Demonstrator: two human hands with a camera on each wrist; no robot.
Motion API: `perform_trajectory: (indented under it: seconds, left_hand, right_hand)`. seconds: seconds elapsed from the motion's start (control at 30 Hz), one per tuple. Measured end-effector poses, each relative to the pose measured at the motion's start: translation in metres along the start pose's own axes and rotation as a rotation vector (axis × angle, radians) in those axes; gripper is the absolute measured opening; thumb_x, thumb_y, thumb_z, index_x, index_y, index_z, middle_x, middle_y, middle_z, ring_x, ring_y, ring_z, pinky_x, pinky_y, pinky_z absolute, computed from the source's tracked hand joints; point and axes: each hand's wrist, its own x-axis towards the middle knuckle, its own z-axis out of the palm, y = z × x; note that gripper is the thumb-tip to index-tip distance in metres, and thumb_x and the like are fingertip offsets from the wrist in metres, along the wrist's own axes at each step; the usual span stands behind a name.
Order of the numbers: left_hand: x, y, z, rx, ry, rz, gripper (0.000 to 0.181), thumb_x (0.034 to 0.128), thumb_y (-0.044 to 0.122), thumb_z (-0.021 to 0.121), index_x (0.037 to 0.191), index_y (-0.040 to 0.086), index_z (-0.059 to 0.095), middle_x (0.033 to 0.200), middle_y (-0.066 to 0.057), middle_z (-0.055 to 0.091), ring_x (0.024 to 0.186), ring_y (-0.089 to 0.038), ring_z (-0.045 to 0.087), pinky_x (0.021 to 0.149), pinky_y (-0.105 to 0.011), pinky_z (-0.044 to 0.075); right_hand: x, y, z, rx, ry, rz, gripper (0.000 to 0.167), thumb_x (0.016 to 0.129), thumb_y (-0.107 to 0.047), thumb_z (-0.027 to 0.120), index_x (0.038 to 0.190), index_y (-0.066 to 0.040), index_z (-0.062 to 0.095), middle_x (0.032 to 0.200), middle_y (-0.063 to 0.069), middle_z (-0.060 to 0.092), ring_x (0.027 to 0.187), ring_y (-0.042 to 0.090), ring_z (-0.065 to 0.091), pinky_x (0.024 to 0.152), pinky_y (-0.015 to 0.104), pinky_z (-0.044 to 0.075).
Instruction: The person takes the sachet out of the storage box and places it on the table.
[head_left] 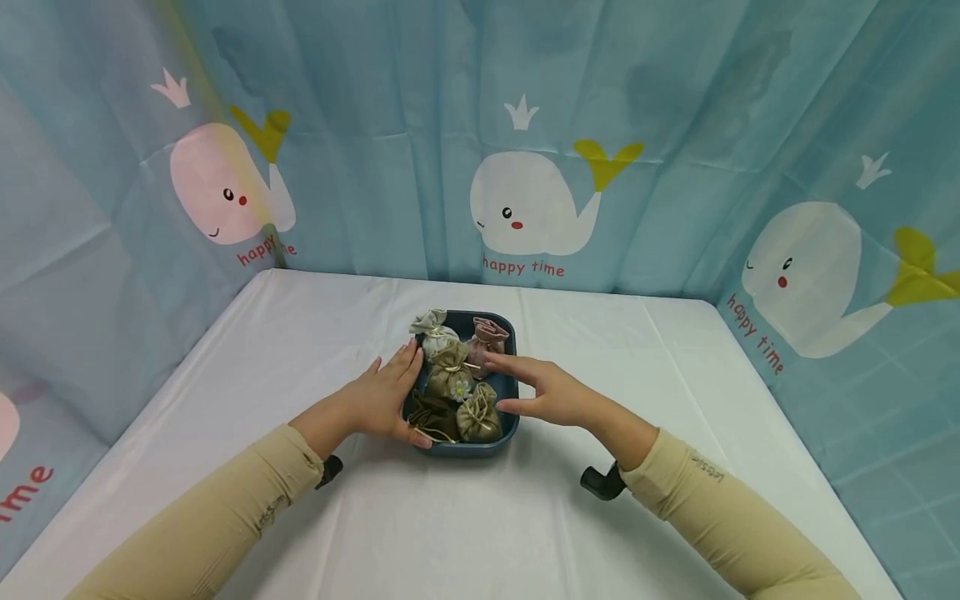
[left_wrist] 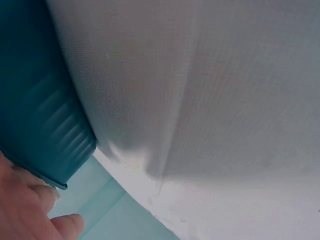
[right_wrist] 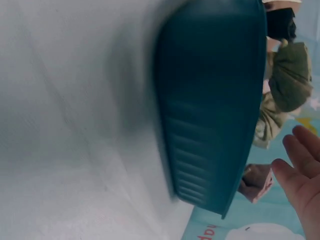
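Blue tray [head_left: 465, 450] of drawstring pouches [head_left: 450, 381] on white table [head_left: 450, 533], left hand [head_left: 382, 400] splayed along its left rim, right hand [head_left: 551, 392] stretched over the right, near the pink pouch [head_left: 489, 337] — both grips relaxed, straight-fingered, forearms [head_left: 217, 508] slanting inward.

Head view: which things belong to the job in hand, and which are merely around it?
Likely in the job:
blue bin
pale pouch
pink pouch
middle olive pouch
front olive pouch
dark brown pouch

Surroundings only:
white tablecloth
whale-print curtain

Tray [head_left: 463, 451], set on table [head_left: 450, 533]; pouches [head_left: 448, 375] contained within; flanked by left hand [head_left: 381, 402], right hand [head_left: 553, 393]; curtain [head_left: 420, 100] hung behind.
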Motion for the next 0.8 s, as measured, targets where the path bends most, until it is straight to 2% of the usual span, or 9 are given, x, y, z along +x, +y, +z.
perform_trajectory:
  seconds: [0.17,0.33,0.4,0.63,0.8]
  left_hand:
    - [0.0,0.001,0.0,-0.004,-0.005,0.0,0.14,0.0496,0.089,0.047,0.146,0.001,-0.002,0.151,-0.017,-0.01,0.139,-0.03,-0.002,0.106,-0.058,0.01]
    - [0.002,-0.001,0.002,-0.006,-0.009,-0.006,0.14,0.0492,0.09,0.048,0.146,0.002,-0.003,0.151,-0.016,-0.011,0.139,-0.029,-0.003,0.106,-0.058,0.009]
    - [0.002,-0.001,0.003,-0.001,-0.012,-0.01,0.14,0.0488,0.09,0.046,0.146,0.003,-0.003,0.151,-0.016,-0.012,0.139,-0.029,-0.004,0.106,-0.058,0.009]
    - [0.002,-0.001,0.003,-0.01,-0.009,-0.011,0.141,0.0478,0.091,0.045,0.146,0.003,-0.003,0.151,-0.015,-0.012,0.139,-0.029,-0.004,0.106,-0.058,0.01]
    - [0.001,0.0,0.001,-0.011,-0.014,-0.011,0.141,0.047,0.091,0.045,0.146,0.003,-0.004,0.151,-0.015,-0.012,0.139,-0.028,-0.006,0.106,-0.058,0.01]
  right_hand:
    - [0.002,0.002,0.007,0.05,-0.03,0.0,0.064,0.088,-0.02,0.063,0.143,-0.011,0.033,0.137,0.008,0.046,0.128,0.02,0.04,0.099,0.048,0.034]
    - [0.004,0.004,0.01,0.071,-0.046,0.011,0.061,0.088,-0.019,0.062,0.142,-0.013,0.035,0.135,0.012,0.047,0.125,0.022,0.043,0.097,0.05,0.036]
    - [0.005,0.005,0.011,0.062,-0.045,0.018,0.06,0.088,-0.018,0.062,0.142,-0.013,0.036,0.135,0.011,0.048,0.125,0.021,0.044,0.097,0.048,0.037]
    - [0.007,0.006,0.015,0.027,0.002,0.07,0.048,0.087,-0.016,0.064,0.131,-0.004,0.05,0.129,0.008,0.054,0.115,0.02,0.052,0.093,0.039,0.043]
    - [0.009,0.004,0.018,0.042,0.03,0.126,0.037,0.087,-0.015,0.063,0.123,-0.007,0.058,0.119,0.005,0.06,0.107,0.017,0.058,0.087,0.035,0.047]
